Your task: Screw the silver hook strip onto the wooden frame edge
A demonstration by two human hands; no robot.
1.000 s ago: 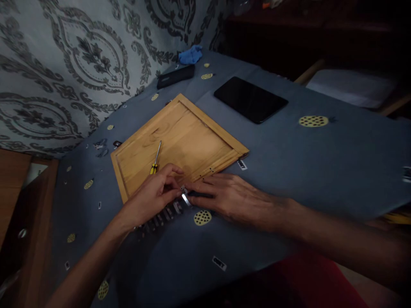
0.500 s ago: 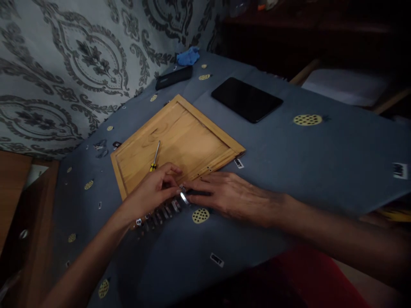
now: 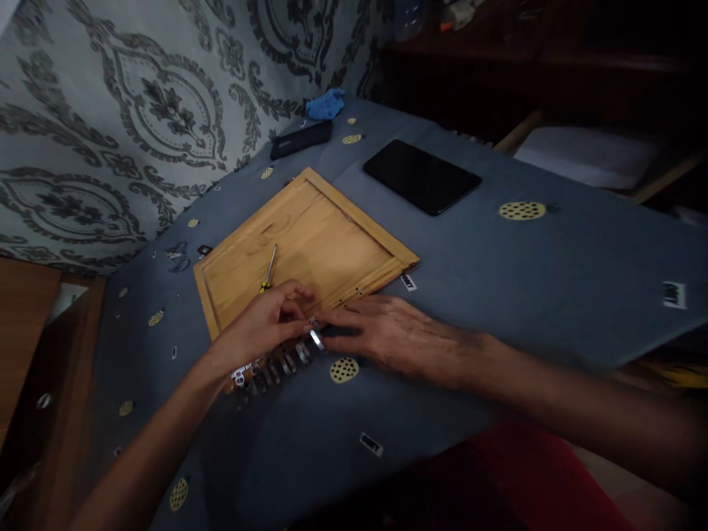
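A framed wooden panel (image 3: 310, 236) lies at an angle on the tablecloth. Along its near edge runs a row of shiny metal pieces (image 3: 287, 361), hook-like or bracket-like; their exact kind is unclear. At the row's right end, the thumb and fingertips of my left hand (image 3: 271, 317) pinch a small curved metal piece (image 3: 316, 338). From the right, my right hand (image 3: 392, 332) holds the same piece between index finger and thumb, its palm low over the cloth. A screwdriver (image 3: 271, 267) with a yellow-and-black handle rests on the panel, its handle partly behind my left hand.
A black tablet-like device (image 3: 421, 177) lies beyond the panel's right side. At the back are a long black case (image 3: 302, 140) and a crumpled blue cloth (image 3: 325, 105). Scissors (image 3: 178, 256) lie left of the panel, near the patterned wall covering (image 3: 166, 110).
The view has shifted slightly. Both hands stay at the same metal piece, with hardly any movement of the fingers.
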